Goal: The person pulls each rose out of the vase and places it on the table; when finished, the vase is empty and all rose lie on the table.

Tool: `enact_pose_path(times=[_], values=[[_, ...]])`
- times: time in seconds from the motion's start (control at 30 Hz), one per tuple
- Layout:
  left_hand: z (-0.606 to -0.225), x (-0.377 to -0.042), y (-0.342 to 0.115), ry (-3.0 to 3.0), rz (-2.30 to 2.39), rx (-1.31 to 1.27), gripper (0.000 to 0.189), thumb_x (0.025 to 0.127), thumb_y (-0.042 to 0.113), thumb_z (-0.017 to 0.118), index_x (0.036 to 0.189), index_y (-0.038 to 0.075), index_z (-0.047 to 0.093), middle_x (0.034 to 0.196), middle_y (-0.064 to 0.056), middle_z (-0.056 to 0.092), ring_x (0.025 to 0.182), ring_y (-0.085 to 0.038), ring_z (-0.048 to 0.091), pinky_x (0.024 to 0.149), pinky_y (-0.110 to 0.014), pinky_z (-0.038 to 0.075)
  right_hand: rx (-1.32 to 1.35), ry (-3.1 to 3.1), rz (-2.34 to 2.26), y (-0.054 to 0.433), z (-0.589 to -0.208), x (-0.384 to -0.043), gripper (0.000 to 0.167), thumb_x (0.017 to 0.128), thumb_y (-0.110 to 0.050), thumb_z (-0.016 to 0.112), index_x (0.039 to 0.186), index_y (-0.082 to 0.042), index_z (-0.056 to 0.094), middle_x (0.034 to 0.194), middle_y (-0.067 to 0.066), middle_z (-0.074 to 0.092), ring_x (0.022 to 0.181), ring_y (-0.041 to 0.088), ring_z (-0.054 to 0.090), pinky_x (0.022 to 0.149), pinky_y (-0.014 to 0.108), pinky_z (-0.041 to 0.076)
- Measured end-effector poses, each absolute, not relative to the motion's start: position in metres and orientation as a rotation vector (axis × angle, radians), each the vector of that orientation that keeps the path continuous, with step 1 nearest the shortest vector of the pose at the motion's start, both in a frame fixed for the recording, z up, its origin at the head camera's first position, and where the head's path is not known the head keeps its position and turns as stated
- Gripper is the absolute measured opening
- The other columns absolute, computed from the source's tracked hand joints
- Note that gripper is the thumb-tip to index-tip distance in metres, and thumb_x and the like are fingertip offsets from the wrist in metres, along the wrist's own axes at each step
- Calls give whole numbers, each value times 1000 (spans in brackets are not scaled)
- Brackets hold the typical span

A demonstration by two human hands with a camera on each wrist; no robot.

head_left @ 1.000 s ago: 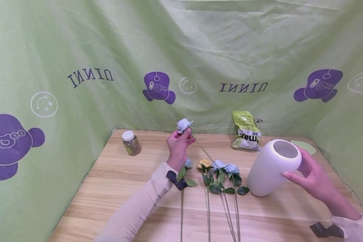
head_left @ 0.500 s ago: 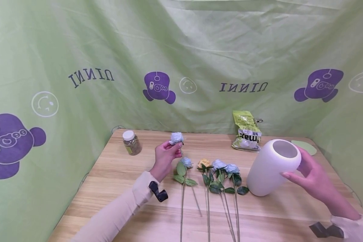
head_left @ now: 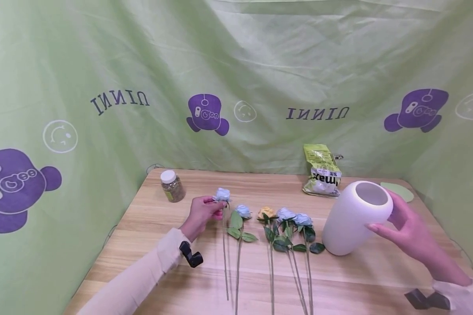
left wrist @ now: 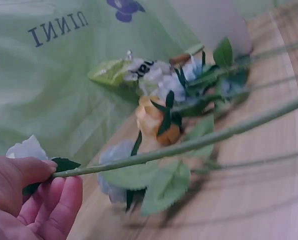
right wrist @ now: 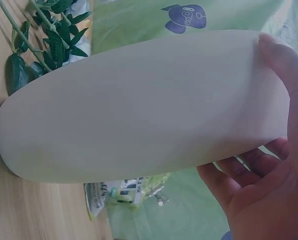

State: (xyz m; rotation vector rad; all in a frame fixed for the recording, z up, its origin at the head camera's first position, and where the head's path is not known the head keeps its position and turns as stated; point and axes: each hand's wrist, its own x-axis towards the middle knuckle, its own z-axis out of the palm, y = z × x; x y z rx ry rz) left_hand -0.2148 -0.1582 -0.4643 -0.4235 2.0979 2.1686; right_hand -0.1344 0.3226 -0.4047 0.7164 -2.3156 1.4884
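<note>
In the head view my left hand (head_left: 201, 214) pinches a pale blue artificial rose (head_left: 222, 195) just under its bloom, the long stem slanting down toward the front. The left wrist view shows thumb and fingers on that green stem (left wrist: 189, 145). To its right lie another blue rose (head_left: 242, 211), a yellow rose (head_left: 266, 213) and two more blue roses (head_left: 285, 215), side by side with stems toward me. My right hand (head_left: 411, 232) grips a white vase (head_left: 351, 227) near its mouth, thumb on one side, fingers round the other. The vase stands on the table.
A jar with a white lid (head_left: 172, 187) stands at the table's back left. At the back right is a green and white snack bag (head_left: 321, 173), with a flat pale green piece (head_left: 398, 191) behind the vase. A green printed curtain (head_left: 260, 65) hangs around the wooden table (head_left: 142, 245).
My left hand has moved left and down with the blue rose, from above the row to its left end. The stem now points toward the front. My right hand and the vase stay put.
</note>
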Motion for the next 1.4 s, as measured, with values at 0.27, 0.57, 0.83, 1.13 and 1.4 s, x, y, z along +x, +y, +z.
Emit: enact_pose_path(times=[0.27, 0.57, 0.83, 1.13, 1.4], values=[[-471, -208, -161, 2191, 2026, -412, 19, 82, -2, 77, 99, -4, 68, 77, -16, 74, 48, -11, 62, 48, -28, 61, 700, -2358, 1437, 323, -402, -134, 90, 69, 27, 69, 150, 4, 36, 136, -15, 55, 121, -10, 55, 98, -1, 43], [-487, -208, -158, 2307, 1912, -398, 50, 80, -1, 79, 126, -5, 59, 74, -4, 60, 47, -11, 60, 43, -28, 58, 693, -2373, 1411, 322, -404, -133, 91, 70, 26, 69, 150, 3, 35, 137, -17, 54, 121, -11, 54, 98, -1, 42], [-497, -207, -152, 2343, 1891, -302, 53, 79, 0, 81, 125, -4, 57, 78, -5, 58, 46, -12, 61, 44, -33, 60, 739, -2309, 1492, 324, -403, -134, 90, 68, 29, 68, 149, 6, 36, 137, -13, 56, 121, -8, 56, 99, -1, 43], [-502, -203, -143, 2235, 1872, -247, 54, 81, -1, 79, 128, -5, 54, 78, -6, 62, 46, -11, 61, 45, -32, 60, 717, -2357, 1428, 322, -404, -135, 89, 69, 27, 68, 149, 6, 34, 136, -14, 55, 120, -10, 56, 99, 0, 43], [-502, -201, -131, 2189, 1876, -221, 54, 82, 0, 78, 128, -6, 51, 80, -7, 62, 47, -11, 61, 44, -30, 60, 742, -2310, 1509, 324, -405, -135, 90, 69, 29, 66, 150, 7, 34, 137, -12, 55, 122, -8, 56, 99, 0, 43]])
